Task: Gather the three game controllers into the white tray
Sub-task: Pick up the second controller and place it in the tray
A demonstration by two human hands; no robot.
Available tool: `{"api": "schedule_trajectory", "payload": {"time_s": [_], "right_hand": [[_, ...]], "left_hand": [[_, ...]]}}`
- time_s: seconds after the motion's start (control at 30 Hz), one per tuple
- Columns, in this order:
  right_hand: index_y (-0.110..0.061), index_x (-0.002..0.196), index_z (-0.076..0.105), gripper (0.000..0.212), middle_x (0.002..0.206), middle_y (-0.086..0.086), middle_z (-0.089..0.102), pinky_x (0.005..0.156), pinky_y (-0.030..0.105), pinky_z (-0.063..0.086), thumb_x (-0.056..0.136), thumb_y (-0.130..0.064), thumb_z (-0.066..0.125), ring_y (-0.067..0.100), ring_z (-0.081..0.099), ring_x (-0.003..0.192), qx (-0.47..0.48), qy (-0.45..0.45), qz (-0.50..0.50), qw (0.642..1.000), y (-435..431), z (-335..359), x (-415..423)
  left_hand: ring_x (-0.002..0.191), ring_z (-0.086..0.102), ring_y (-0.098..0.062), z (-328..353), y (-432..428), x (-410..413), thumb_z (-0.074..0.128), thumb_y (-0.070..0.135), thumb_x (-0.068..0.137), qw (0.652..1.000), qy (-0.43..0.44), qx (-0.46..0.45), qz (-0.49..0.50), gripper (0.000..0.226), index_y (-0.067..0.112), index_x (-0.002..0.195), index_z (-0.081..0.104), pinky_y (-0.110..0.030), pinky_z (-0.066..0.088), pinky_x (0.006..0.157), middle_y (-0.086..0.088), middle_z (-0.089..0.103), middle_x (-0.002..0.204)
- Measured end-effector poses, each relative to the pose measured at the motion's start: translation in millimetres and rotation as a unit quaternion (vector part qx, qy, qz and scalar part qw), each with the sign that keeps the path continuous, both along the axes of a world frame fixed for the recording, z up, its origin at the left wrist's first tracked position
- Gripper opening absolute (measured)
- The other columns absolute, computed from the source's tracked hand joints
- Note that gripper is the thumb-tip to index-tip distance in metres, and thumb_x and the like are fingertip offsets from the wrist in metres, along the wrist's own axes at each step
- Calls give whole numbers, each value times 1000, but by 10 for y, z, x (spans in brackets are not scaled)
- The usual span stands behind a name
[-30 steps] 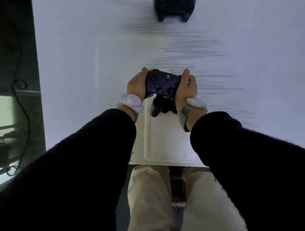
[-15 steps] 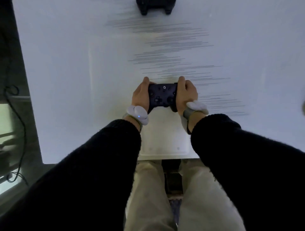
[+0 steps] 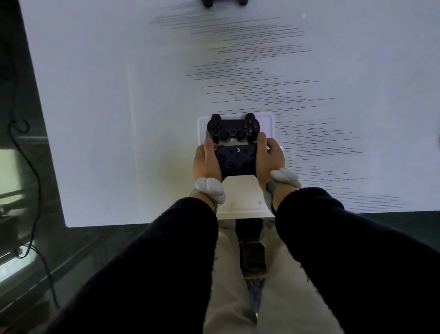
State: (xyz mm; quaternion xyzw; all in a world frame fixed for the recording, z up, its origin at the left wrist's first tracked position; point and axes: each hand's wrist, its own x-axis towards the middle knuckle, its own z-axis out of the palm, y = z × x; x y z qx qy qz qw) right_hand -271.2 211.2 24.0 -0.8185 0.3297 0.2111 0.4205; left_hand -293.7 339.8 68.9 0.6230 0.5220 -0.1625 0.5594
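Note:
A white tray (image 3: pixel 240 193) lies at the near edge of the white table. One black controller (image 3: pixel 232 130) with two thumbsticks rests in the tray's far end. Just nearer to me, a second black controller (image 3: pixel 237 161) is over the tray's middle, gripped on its left side by my left hand (image 3: pixel 206 162) and on its right side by my right hand (image 3: pixel 270 159). Whether it touches the tray floor I cannot tell. A third black controller (image 3: pixel 223 2) sits far off at the top edge of the view, mostly cut off.
The white table (image 3: pixel 107 107) stretches wide beyond and beside the tray, with thin dark streaks across its middle. A dark floor and a black cable (image 3: pixel 31 167) lie to the left. My legs and a stool show below the table edge.
Both hands have brought the held controller toward me over the tray. The controller resting in the tray's far end, hidden behind the held one before, is now in full view.

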Motion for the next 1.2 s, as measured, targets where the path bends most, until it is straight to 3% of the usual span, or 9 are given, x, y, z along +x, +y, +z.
{"api": "schedule_trajectory", "payload": {"time_s": [0.13,0.2,0.43,0.67,0.83,1.03,1.2], "right_hand": [[-32,69,49,51,62,-13,57,49,24,34,81,-79,33,2,53,57,-8,12,-7,1000,-45,13,-143],[-30,70,49,50,65,-12,58,50,24,34,83,-76,35,4,54,60,0,19,-5,1000,-42,15,-203],[-24,89,53,38,72,-14,56,50,16,32,96,-60,43,-2,51,63,38,45,-9,998,-39,-30,-247],[-19,111,56,25,88,-4,61,53,19,40,99,-39,46,9,54,70,72,74,-88,991,-21,-88,-306],[-20,109,55,19,83,-8,59,55,21,35,95,-29,46,4,53,69,62,47,-34,996,5,-60,-324],[-12,120,58,27,104,8,68,63,23,39,96,-22,50,19,59,82,41,31,-11,999,74,-27,-246],[-16,114,58,23,97,5,67,53,19,35,95,-26,49,15,58,75,21,23,12,999,89,-6,-208]], "left_hand": [[100,63,-32,-21,-51,-241,44,42,87,999,7,-18,49,28,21,94,61,-48,52,95,-6,65,96],[95,60,-30,-58,-73,-329,43,36,88,997,14,-30,66,33,12,103,61,-50,51,96,-8,63,97],[95,54,-27,-125,-78,-307,43,25,98,998,16,-30,58,18,13,109,49,-42,48,92,-2,54,94],[90,53,-25,-191,-17,-285,41,27,99,998,26,-10,54,17,14,107,49,-37,46,82,0,53,89],[93,56,-27,-272,29,-274,44,24,97,998,33,-16,56,10,20,97,52,-46,51,95,-5,57,97],[94,59,-30,-307,80,-192,43,29,95,998,34,0,55,17,18,98,56,-49,51,96,-7,61,99],[94,61,-31,-301,68,-129,45,28,94,998,28,-1,62,12,22,93,55,-48,53,94,-4,62,94]]}}
